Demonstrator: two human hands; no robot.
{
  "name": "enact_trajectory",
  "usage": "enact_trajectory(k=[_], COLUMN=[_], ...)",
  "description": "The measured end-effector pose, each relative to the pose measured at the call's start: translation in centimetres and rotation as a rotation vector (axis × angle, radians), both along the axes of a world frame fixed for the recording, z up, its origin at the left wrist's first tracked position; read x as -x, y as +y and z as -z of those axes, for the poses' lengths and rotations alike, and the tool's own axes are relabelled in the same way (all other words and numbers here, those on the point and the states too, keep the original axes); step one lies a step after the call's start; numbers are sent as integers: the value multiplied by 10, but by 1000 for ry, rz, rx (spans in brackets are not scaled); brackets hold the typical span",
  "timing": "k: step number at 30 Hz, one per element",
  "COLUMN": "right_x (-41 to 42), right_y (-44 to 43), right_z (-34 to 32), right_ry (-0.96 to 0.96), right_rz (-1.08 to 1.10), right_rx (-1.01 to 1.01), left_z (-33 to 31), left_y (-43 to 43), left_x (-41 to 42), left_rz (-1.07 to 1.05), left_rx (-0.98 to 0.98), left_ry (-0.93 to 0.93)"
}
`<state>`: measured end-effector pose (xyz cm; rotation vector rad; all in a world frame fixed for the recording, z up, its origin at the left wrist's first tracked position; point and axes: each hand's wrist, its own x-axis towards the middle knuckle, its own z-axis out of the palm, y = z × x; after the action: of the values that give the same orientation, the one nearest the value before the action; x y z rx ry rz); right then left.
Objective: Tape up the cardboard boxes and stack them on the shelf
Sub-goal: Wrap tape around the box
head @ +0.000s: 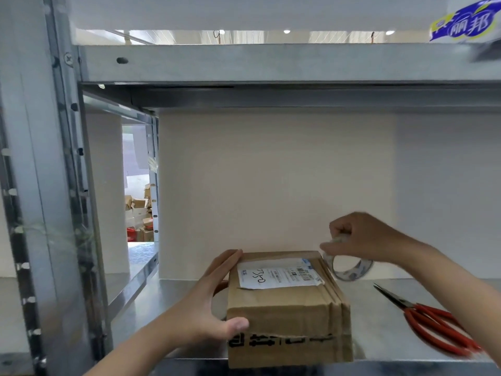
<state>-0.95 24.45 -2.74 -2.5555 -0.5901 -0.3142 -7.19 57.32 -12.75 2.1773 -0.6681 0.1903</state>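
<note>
Head view looks into a metal shelf [271,294], and a cardboard box [287,308] sits on its steel deck near the front edge; everything below is placed from that box. The box lies flat, closed, with a white shipping label [279,274] stuck on its top face and black printed marks along its near side, where the cardboard is torn in a ragged line.

The left hand [214,302] clasps the box's left side: the fingers lie spread along the top left edge, reaching toward the far corner, and the thumb presses on the near face at the left corner. Behind that hand, just left of the box, a curved brown shape shows on the deck; what it is cannot be told.

The right hand [360,237] is above and just right of the box's far right corner. Its fingertips are pinched on the rim of a roll of clear tape [349,268], which hangs tilted beside that corner, touching or nearly touching the box edge.

Right of the box, apart from it, red-handled scissors [433,324] lie flat on the deck, blades closed and pointing away toward the back.

Above the box a grey shelf beam crosses the view, with a blue-printed package [466,25] on the upper level at far right.
</note>
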Motion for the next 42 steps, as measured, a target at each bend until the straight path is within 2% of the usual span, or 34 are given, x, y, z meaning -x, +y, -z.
enact_trajectory(k=[2, 4, 6, 8, 9, 11, 13, 15, 18, 21, 24, 26, 28, 30, 34, 38, 42], right_x=[-1, -3, -4, -2, -1, 0, -1, -1, 1, 5, 6, 5, 2, -1, -3, 4, 8], right_y=[-2, -3, -3, 0, 1, 3, 6, 8, 2, -19, -27, -15, 6, 31, 67, 51, 32], right_z=[22, 38, 44, 42, 42, 42, 45, 47, 39, 27, 12, 1, -12, -18, -20, -46, -48], right_ry=[29, 2, -32, -47, -48, -26, 7, 15, 115, 242, 265, 284, 324, 340, 293, 81, 113], right_rz=[4, 28, 56, 69, 63, 22, -33, -53, -29, -8, -139, -327, -413, -448, -391, -289, -251], right_rx=[-7, -39, -30, -13, -15, -50, -104, -105, -152, -375, -662, -940, -1119, -1121, -933, -796, -656], left_z=[-4, -15, -33, -55, -68, -88, -96, -95, -90, -92, -98, -98, -90, -75, -47, -37, -31], left_y=[1, 1, -1, -10, -19, -47, -79, -107, -125, -121, -110, -106, -100, -92, -70, -46, -30], left_x=[1, 4, 11, 15, 17, 15, 4, -11, -24, -20, -14, -12, -8, -6, -4, -1, 4], left_rz=[-6, -25, -41, -51, -37, -8, 49, 85, 74, 98, 48, 67, 67, 31, -12, -9, 6], left_rx=[-37, -169, -430, -764, -873, -929, -893, -857, -775, -646, -365, -61, 221, 371, 486, 502, 479], left_ry=[-4, 17, 21, -108, -145, -23, 143, 188, 156, 79, -67, -110, -141, -181, -201, -195, -209])
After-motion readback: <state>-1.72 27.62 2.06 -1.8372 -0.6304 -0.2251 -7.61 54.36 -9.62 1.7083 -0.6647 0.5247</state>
